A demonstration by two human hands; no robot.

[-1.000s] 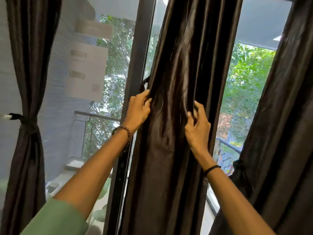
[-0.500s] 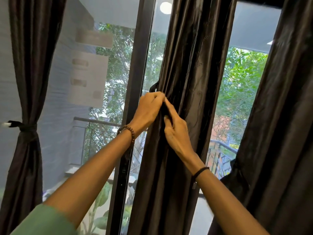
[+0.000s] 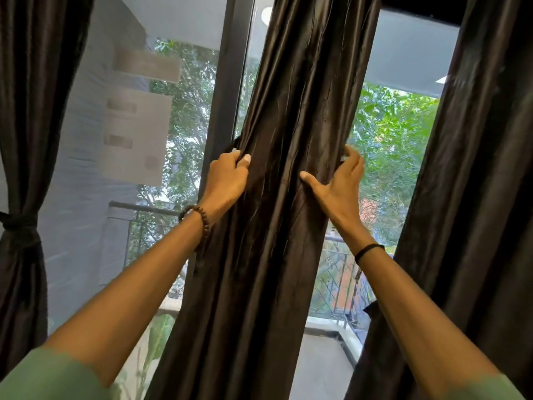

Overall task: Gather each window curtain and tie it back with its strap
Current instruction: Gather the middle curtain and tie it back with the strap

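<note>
Dark window post (image 3: pixel 227 82), 12 o'clock, running down towards 7; daylit glass on either side. Grey ribbed outer wall (image 3: pixel 83 180), 9 o'clock, bearing pale blocks (image 3: pixel 138 134). Metal balcony railing (image 3: pixel 144 207), 8 o'clock; second railing (image 3: pixel 340 278), 4 o'clock, above pale balcony floor (image 3: pixel 320 368), 5 o'clock. Green trees (image 3: pixel 395 134), 2 and 11 o'clock. Pale overhang (image 3: pixel 409 53), 1 o'clock. Round light (image 3: pixel 266 14), 12 o'clock, partly hidden.

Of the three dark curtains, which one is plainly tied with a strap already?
The left curtain: a dark strap pinches it narrow. The left hand and right hand merely hold the middle curtain; the right curtain shows no clear tie.
</note>
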